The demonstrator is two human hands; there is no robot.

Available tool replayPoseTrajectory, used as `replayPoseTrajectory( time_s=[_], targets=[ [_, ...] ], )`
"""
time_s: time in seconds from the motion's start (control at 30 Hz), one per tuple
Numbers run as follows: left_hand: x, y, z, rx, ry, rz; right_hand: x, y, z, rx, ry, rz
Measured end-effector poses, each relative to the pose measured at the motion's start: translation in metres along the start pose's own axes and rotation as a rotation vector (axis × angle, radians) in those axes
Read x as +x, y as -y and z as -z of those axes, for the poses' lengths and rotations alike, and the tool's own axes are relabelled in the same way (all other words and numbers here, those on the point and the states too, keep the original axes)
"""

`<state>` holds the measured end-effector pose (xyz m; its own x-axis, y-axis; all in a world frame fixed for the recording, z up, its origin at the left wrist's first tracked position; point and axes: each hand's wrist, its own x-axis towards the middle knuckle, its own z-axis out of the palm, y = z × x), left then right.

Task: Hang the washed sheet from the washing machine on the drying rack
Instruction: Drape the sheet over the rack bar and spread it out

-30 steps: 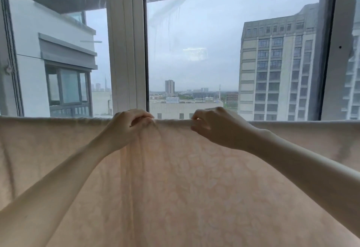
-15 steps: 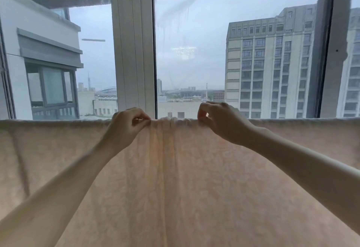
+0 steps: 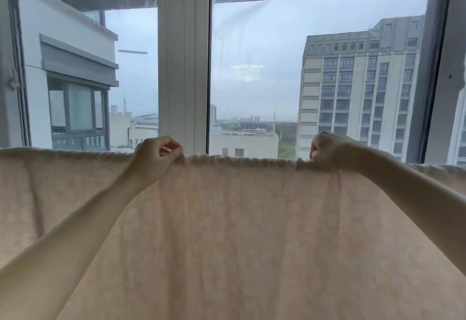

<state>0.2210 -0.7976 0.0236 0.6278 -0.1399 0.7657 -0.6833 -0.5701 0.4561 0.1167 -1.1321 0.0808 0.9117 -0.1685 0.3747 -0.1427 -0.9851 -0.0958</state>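
Observation:
A pale pink sheet [image 3: 239, 231] hangs across the whole width of the view, its top fold running level in front of the window. The rack bar under the fold is hidden by the cloth. My left hand [image 3: 157, 157] pinches the top edge left of centre, fingers curled over the fold. My right hand [image 3: 330, 150] grips the same edge further right, fist closed on the cloth. Between the two hands the fold is stretched out with small ripples.
A large window [image 3: 254, 67] with a white centre post [image 3: 184, 57] stands just behind the sheet. Tall buildings show outside. A dark frame post [image 3: 438, 62] is at the right.
My right hand has slid to the right along the top edge, spreading the bunched cloth flat. My left hand stays near the centre post. The vertical pleats between the hands are gone.

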Motion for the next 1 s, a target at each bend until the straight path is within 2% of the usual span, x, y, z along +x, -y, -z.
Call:
replayPoseTrajectory(
  time_s=[0.1, 0.17, 0.23, 0.3, 0.37, 0.6, 0.8, 0.9, 1.0],
  targets=[
    [-0.001, -0.006, 0.0, -0.027, 0.1, -0.016, -0.001, 0.019, -0.004, 0.183, -0.124, 0.254],
    [0.0, -0.012, -0.005, 0.012, 0.103, -0.05, -0.008, 0.037, -0.015, 0.252, -0.131, 0.436],
    [0.001, -0.017, -0.01, 0.04, 0.076, -0.078, -0.011, 0.046, -0.028, 0.246, -0.183, 0.508],
    [0.0, -0.018, -0.013, 0.073, 0.055, -0.092, -0.01, 0.041, -0.033, 0.245, -0.284, 0.5],
    [0.001, -0.017, -0.013, 0.115, 0.039, -0.102, -0.01, 0.027, -0.029, 0.24, -0.31, 0.454],
    [-0.002, -0.036, -0.023, 0.173, -0.008, -0.215, -0.014, 0.001, -0.016, 0.218, -0.261, 0.4],
    [-0.002, -0.045, -0.032, 0.064, 0.201, -0.206, -0.019, 0.003, -0.013, 0.19, -0.181, 0.476],
    [0.0, -0.038, -0.024, 0.058, 0.129, -0.163, -0.022, -0.023, -0.006, 0.204, -0.155, 0.407],
    [0.002, -0.03, -0.019, 0.1, 0.084, -0.146, -0.026, -0.036, -0.005, 0.207, -0.129, 0.425]
  ],
)
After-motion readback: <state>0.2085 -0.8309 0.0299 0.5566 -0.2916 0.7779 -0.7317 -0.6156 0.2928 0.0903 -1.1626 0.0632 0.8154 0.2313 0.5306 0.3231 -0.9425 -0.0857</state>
